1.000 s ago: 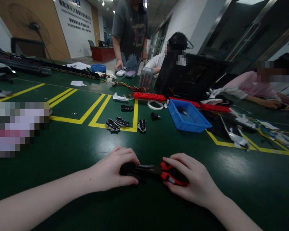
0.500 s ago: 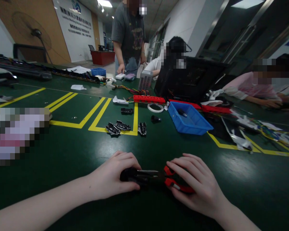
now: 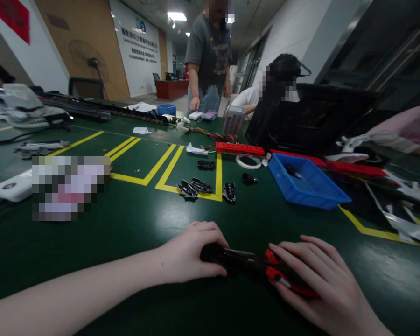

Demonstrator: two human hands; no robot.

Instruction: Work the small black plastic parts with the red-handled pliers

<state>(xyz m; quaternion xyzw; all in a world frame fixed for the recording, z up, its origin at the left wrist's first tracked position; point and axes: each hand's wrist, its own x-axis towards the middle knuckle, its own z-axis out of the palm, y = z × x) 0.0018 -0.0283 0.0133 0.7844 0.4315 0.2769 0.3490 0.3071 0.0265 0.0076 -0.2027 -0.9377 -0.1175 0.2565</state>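
My left hand [image 3: 192, 252] lies on the green table [image 3: 133, 233] with its fingers curled over a small black part [image 3: 210, 252]. Red-handled pliers [image 3: 266, 268] point left, their dark jaws meeting that part. My right hand [image 3: 318, 280] covers the red handles, fingers wrapped loosely over them. Both hands rest near the table's front edge.
Several small black parts [image 3: 199, 186] lie on the yellow floor-tape lines ahead. A blue bin [image 3: 306, 184], a roll of white tape [image 3: 248, 162] and red strips [image 3: 240, 148] sit beyond. A black computer case [image 3: 311, 116] and other people stand at the back and right.
The view has swung left and down, so my hands and the pliers now sit further right and lower in the picture. The hold on the pliers and black part looks unchanged.
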